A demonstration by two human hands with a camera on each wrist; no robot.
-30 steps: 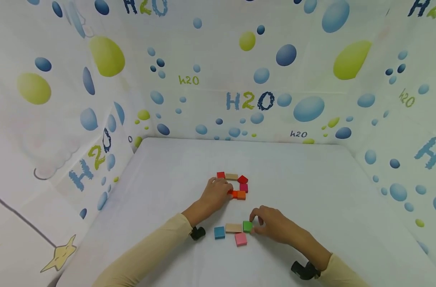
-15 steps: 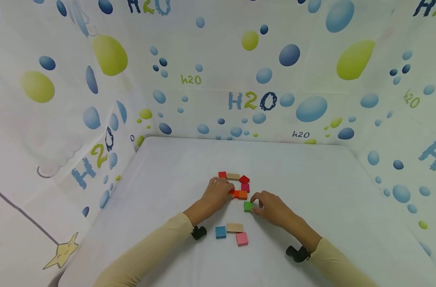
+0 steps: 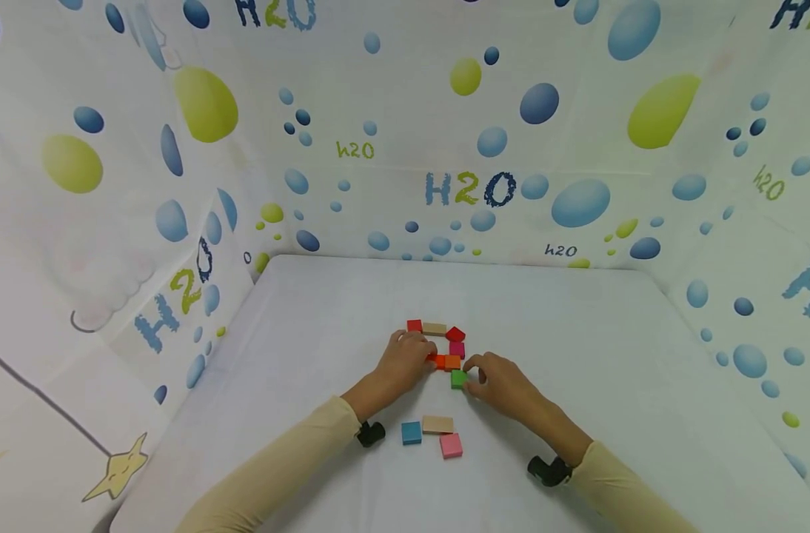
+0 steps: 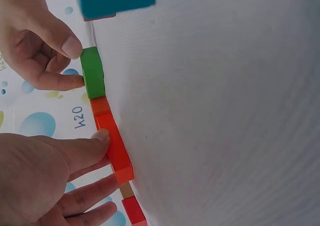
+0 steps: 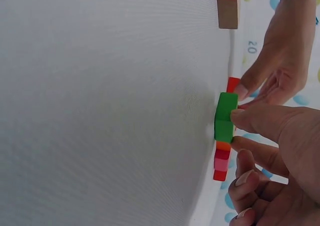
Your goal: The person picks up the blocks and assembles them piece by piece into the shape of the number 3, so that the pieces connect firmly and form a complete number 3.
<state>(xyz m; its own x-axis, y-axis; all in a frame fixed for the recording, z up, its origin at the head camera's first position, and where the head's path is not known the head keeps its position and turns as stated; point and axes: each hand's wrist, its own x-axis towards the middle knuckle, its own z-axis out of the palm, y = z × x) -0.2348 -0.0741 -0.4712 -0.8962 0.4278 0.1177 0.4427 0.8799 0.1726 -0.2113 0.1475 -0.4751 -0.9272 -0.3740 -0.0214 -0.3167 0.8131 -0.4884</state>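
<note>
Green block [image 3: 458, 380] right at the fingertips of right hand [image 3: 505, 389], just to the left of it, pinched between thumb and index finger, with the other fingers curled inward in the right wrist view. Low down at surface [image 3: 578, 333]; hard to tell whether resting on it or slightly above. Just on the near side of orange block [image 3: 452, 363], so close as to leave contact or a thin gap uncertain. Farther left, left hand [image 3: 405, 359] gripping orange-red block [image 4: 116, 143], thumb against one side, index fingertip hidden behind, remaining fingers extended; orange-red block directly beside orange block, seemingly touching. Outward from there, magenta block [image 3: 457, 349] beyond orange block, then red five-sided block [image 3: 455, 334], far tan plank [image 3: 434, 329] and red block [image 3: 414, 325] in a row, the last just past the knuckles of left hand. Back toward the person, well apart from green block, near tan plank [image 3: 437, 425], with blue block [image 3: 412, 433] beside its left end and pink block [image 3: 451, 446] close by its near right corner. At the wrists, black cameras [image 3: 549, 471]; above them, beige sleeves [image 3: 278, 463]. Past surface, white backdrop [image 3: 405, 89] with blue and yellow-green spots and H2O lettering [image 3: 467, 189].
</note>
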